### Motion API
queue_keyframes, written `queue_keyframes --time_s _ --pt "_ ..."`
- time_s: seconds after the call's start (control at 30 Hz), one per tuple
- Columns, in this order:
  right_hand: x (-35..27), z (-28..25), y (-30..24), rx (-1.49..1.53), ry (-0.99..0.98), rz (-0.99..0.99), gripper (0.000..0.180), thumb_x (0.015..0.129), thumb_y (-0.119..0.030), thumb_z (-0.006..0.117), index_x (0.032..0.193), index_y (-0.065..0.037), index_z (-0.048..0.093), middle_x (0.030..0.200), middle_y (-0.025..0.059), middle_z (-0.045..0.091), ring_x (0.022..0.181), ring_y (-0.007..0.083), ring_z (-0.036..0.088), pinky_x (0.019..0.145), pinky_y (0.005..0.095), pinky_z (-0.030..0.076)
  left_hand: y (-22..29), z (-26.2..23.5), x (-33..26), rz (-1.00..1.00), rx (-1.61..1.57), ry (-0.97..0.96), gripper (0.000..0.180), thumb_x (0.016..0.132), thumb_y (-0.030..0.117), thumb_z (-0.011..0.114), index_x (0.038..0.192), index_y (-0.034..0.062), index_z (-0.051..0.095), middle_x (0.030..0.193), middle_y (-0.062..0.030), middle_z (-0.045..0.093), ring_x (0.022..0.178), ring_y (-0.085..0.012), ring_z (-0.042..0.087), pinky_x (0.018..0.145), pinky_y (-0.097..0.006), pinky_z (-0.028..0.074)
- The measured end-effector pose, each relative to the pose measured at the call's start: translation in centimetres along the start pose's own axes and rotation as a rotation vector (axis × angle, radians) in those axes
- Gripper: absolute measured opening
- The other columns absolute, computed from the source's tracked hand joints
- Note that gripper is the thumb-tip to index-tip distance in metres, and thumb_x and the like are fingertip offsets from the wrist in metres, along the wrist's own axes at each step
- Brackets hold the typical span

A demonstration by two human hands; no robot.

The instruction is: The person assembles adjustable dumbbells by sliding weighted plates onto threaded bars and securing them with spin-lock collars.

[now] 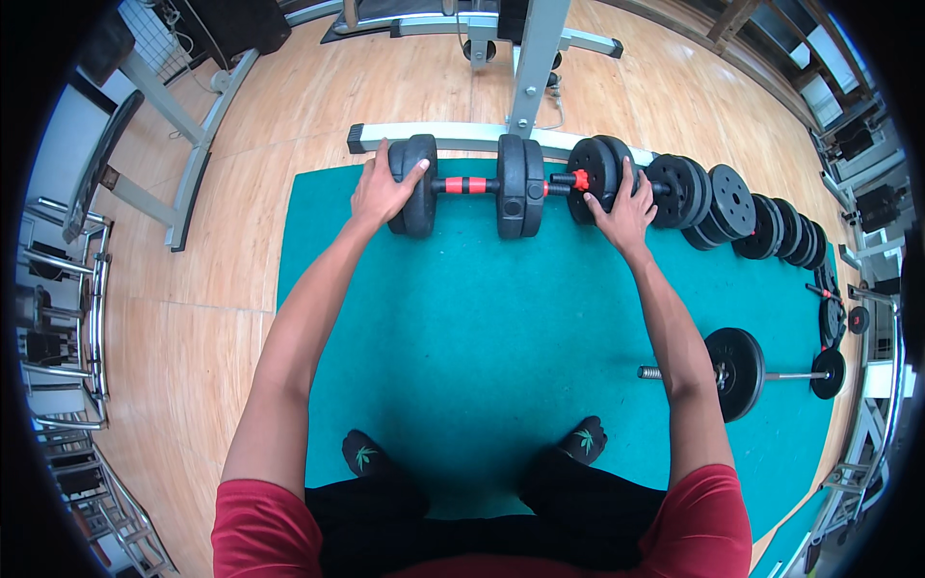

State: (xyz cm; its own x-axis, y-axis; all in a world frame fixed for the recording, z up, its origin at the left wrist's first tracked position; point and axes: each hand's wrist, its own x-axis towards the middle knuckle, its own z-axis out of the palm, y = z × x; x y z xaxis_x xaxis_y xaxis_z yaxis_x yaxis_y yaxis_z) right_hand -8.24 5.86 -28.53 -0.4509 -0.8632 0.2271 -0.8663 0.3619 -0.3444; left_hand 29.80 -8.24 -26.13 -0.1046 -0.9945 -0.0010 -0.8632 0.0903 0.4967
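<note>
At the far edge of the green mat, a dumbbell (466, 186) with a red-and-black handle lies on its side, thick dark plates at both ends. My left hand (380, 197) is closed around the plates at its left end. Just right of it lies a second dumbbell (592, 162), with black plates and a red star-shaped collar (578, 180). My right hand (626, 218) grips those plates, thumb near the collar and fingers along the far side. Part of the plates is hidden behind that hand. Both forearms reach forward over the mat.
Several black weight plates (732, 200) stand in a row along the mat's far right edge. A barbell (738, 374) lies right of my right arm. Beyond the mat (443, 328) is a grey machine frame (453, 136); another bench-like frame (145, 197) stands at left.
</note>
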Motion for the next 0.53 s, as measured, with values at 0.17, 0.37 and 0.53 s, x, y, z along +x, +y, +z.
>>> queue_keyframes --time_s 0.17,0.37,0.53 --pt "-0.5 0.0 -0.2 -0.109 0.121 -0.153 0.096 0.081 -0.055 0.071 0.156 -0.023 0.020 0.155 0.0247 0.019 0.145 0.0448 0.015 0.106 0.0761 0.014 -0.3 -0.2 -0.1 0.012 0.008 0.035 0.106 0.080 0.076 0.057 0.155 0.0101 0.022 0.145 -0.0233 0.045 0.132 -0.0377 0.048 0.104 -0.052 0.044" --pt "-2.1 0.1 -1.8 -0.144 0.135 -0.492 0.079 0.087 -0.053 0.064 0.152 -0.022 0.033 0.154 0.0170 0.028 0.146 0.0367 0.021 0.112 0.0704 0.009 -0.6 -1.0 -1.5 0.092 0.079 0.081 0.101 0.082 0.073 0.057 0.155 0.0113 0.025 0.146 -0.0247 0.043 0.134 -0.0390 0.045 0.107 -0.051 0.042" --pt "-1.6 0.1 -2.3 -0.171 -0.087 -0.838 0.064 0.089 -0.048 0.063 0.145 -0.022 0.044 0.149 0.0101 0.037 0.144 0.0321 0.028 0.115 0.0657 0.010 -1.5 -4.8 -2.6 0.308 0.441 0.053 0.095 0.085 0.073 0.053 0.156 0.0170 0.025 0.150 -0.0236 0.039 0.138 -0.0398 0.040 0.108 -0.060 0.037"
